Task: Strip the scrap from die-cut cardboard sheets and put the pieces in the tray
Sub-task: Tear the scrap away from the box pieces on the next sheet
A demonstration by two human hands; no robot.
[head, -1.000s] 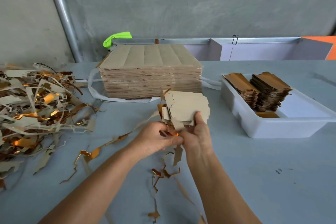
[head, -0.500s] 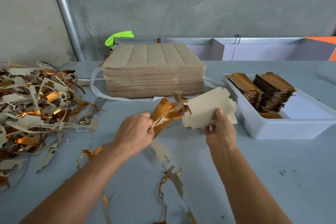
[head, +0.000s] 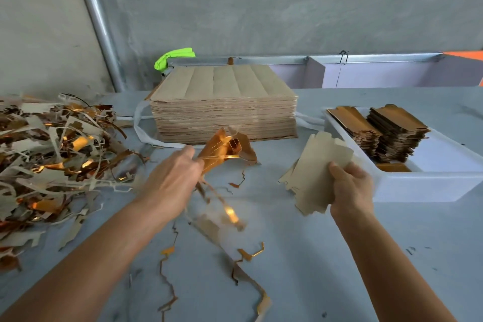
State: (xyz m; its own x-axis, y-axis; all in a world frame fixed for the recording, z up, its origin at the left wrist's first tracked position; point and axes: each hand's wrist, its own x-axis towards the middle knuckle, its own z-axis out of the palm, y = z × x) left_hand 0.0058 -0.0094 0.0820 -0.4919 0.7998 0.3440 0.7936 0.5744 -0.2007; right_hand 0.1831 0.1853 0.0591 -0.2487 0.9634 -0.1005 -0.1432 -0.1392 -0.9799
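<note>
Stripping step, item in hand: bundle of flat beige die-cut cardboard pieces (head: 317, 170), pinched along its near edge by the right hand (head: 350, 187), thumb on top, held above the grey tabletop (head: 313, 256) and just short of the white plastic tray (head: 423, 187) lying to that hand's right. Left hand (head: 173, 175) clutched a crumpled gold-foil and beige scrap strip (head: 224, 150), apart from the bundle; scrap seemed fully torn free. Heap of similar scrap trimmings (head: 57, 154) lay well to the left of the left hand. Tall stack of uncut beige sheets (head: 224, 110) stood beyond both hands. Tray already held two piles of stripped brown pieces (head: 379, 131).

Next move, as judged: carry the bundle rightward over the tray wall and set it by the piles; toss the scrap left.

Markings: no brand, label or writing legible anywhere.
</note>
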